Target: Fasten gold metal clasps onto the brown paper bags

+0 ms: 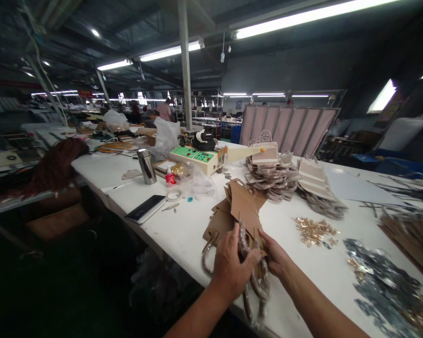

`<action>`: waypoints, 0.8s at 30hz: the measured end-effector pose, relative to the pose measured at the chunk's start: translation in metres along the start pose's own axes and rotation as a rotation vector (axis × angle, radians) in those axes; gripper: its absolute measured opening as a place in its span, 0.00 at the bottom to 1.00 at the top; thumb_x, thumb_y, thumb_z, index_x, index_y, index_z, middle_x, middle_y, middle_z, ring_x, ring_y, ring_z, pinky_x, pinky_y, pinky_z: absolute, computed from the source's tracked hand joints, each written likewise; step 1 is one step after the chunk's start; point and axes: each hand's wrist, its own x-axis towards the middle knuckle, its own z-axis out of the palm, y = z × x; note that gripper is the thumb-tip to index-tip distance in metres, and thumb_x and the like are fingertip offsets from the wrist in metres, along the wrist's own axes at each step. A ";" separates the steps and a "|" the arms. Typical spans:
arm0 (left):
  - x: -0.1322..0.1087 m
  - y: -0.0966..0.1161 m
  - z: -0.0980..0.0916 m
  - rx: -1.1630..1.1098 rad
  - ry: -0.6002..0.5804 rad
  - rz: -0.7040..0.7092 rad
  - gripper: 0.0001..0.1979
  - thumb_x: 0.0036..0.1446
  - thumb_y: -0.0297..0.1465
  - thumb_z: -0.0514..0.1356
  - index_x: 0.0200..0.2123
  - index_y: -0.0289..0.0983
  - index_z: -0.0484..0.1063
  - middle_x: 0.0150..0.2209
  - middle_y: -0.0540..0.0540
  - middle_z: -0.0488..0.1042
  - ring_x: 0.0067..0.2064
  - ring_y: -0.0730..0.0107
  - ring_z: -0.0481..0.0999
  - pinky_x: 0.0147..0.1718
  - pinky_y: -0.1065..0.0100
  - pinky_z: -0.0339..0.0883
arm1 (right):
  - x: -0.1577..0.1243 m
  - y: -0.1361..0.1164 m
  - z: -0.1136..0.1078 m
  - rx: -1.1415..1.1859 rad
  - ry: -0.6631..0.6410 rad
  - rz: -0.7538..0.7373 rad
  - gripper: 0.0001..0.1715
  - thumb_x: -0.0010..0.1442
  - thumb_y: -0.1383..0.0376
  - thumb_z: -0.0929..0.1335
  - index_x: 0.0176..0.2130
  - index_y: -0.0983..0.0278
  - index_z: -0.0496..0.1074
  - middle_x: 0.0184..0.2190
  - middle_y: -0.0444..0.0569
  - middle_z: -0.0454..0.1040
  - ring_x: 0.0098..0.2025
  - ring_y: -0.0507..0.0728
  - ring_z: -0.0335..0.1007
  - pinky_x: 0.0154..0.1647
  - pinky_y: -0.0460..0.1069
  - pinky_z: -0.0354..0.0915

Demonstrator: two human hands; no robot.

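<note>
A stack of brown bag panels [245, 202] lies fanned out at the table's near edge. Plastic-wrapped handles [260, 286] hang from it over the edge. The fingers of my left hand [232, 263] are curled round one wrapped handle at the front of the stack. With thumb and fingers my right hand [275, 253] grips the right edge of the brown panels; the fingers beneath are hidden. Another wrapped handle [207, 256] loops out to the left of my left hand. Small gold metal fittings [315, 231] lie in a heap to the right.
Piles of beige bag pieces [271, 176] stand behind the stack. A green-topped machine [200, 158], a steel flask [147, 166], a red glue bottle [169, 177] and a dark notebook [146, 209] are at the left. Silvery wrapped parts [384, 281] cover the right front.
</note>
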 end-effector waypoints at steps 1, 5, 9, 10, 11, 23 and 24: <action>0.002 -0.014 -0.002 0.034 0.029 -0.010 0.36 0.60 0.42 0.60 0.69 0.35 0.60 0.61 0.34 0.71 0.63 0.48 0.68 0.65 0.48 0.58 | 0.003 0.000 0.004 0.017 0.015 0.013 0.22 0.68 0.53 0.65 0.47 0.68 0.76 0.37 0.57 0.84 0.41 0.63 0.83 0.45 0.56 0.77; 0.015 -0.081 -0.018 0.039 0.060 -0.338 0.34 0.61 0.44 0.55 0.63 0.27 0.65 0.65 0.27 0.67 0.68 0.46 0.64 0.68 0.49 0.53 | 0.023 0.007 0.026 0.029 0.061 0.009 0.17 0.68 0.59 0.65 0.46 0.71 0.75 0.33 0.57 0.83 0.37 0.63 0.83 0.43 0.57 0.78; 0.026 -0.110 -0.028 -0.003 0.040 -0.403 0.39 0.57 0.49 0.58 0.63 0.27 0.64 0.67 0.27 0.66 0.70 0.43 0.62 0.68 0.48 0.53 | 0.042 0.015 0.047 0.024 0.144 -0.117 0.15 0.64 0.62 0.70 0.47 0.70 0.74 0.33 0.55 0.83 0.36 0.61 0.82 0.42 0.56 0.78; 0.028 -0.108 -0.029 -0.043 0.039 -0.409 0.38 0.56 0.49 0.58 0.62 0.30 0.66 0.66 0.30 0.68 0.69 0.45 0.64 0.68 0.49 0.55 | 0.043 0.014 0.050 0.019 0.163 -0.165 0.16 0.62 0.62 0.71 0.47 0.69 0.74 0.34 0.53 0.84 0.36 0.61 0.82 0.42 0.55 0.77; 0.028 -0.105 -0.030 -0.092 0.034 -0.419 0.36 0.56 0.50 0.58 0.60 0.32 0.68 0.64 0.32 0.71 0.68 0.47 0.66 0.67 0.51 0.57 | 0.044 0.013 0.053 0.010 0.180 -0.212 0.17 0.61 0.61 0.72 0.47 0.68 0.74 0.34 0.53 0.84 0.36 0.61 0.82 0.42 0.54 0.77; -0.023 -0.063 -0.079 -0.584 0.138 -0.484 0.32 0.48 0.58 0.66 0.43 0.37 0.78 0.47 0.42 0.82 0.51 0.49 0.80 0.44 0.58 0.78 | -0.095 -0.093 0.071 -0.632 -0.298 -0.537 0.18 0.50 0.59 0.77 0.41 0.64 0.79 0.36 0.45 0.83 0.35 0.58 0.78 0.36 0.48 0.71; -0.031 -0.062 -0.083 -0.648 0.180 -0.503 0.32 0.48 0.58 0.66 0.44 0.38 0.77 0.48 0.42 0.82 0.51 0.49 0.80 0.42 0.58 0.79 | -0.122 -0.104 0.070 -0.738 -0.352 -0.496 0.18 0.51 0.59 0.77 0.42 0.63 0.78 0.36 0.44 0.83 0.35 0.58 0.78 0.35 0.48 0.71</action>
